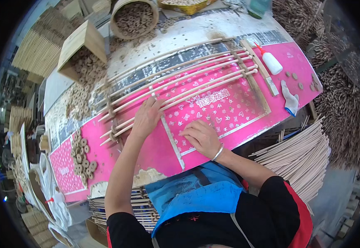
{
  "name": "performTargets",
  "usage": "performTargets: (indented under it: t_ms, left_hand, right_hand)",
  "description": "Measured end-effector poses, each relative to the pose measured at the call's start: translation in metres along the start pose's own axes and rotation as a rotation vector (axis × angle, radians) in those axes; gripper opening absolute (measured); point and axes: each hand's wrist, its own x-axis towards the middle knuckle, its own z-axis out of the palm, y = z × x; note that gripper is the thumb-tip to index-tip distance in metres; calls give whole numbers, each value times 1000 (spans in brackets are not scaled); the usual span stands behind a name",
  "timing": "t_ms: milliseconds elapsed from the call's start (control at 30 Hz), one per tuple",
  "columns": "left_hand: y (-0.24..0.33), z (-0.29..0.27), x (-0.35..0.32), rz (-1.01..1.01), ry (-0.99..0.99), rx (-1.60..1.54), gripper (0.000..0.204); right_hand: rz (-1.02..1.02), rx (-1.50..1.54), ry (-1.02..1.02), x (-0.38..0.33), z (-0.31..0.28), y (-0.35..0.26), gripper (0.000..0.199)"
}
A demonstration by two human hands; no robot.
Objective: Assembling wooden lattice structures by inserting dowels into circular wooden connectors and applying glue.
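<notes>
Several long, pale wooden rods [200, 87] lie side by side across the pink printed table cover, some with round knobs at their right ends. They rest on a notched wooden strip [243, 62] at the right and on wooden supports at the left. My left hand [147, 117] reaches over the nearer rods, its fingers closed around one at mid-length; the fingertips are partly hidden. Nearer to me, my right hand [203, 138], with a bracelet at the wrist, hovers over or rests on the pink cover, fingers curled together. Whether it holds something small cannot be seen.
Small wooden rings [80, 157] lie in piles at left; more spill from a wooden box [82, 49] and a round tub [133, 18]. A white glue bottle [272, 63] and a glove [289, 98] lie at right. A bundle of rods [298, 153] sits beyond the table's right edge.
</notes>
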Motion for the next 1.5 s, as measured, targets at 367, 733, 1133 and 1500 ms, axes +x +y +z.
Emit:
performTargets:
  t_ms: [367,733,1133,1500]
  left_hand:
    - [57,-72,-206,-427,332,-96,47]
    - [142,27,-513,-1377,1249,112,46]
    - [-12,188,-601,-1954,1537,-298,51]
    - [-93,210,-603,-1894,1462,-264,43]
  right_hand:
    - [1,11,-135,-12,2,0,11]
    - [-89,-97,-267,-10,2,11,15]
    - [-77,-171,-247,-11,7,4,12]
    - [19,-310,-207,-8,8,-11,11]
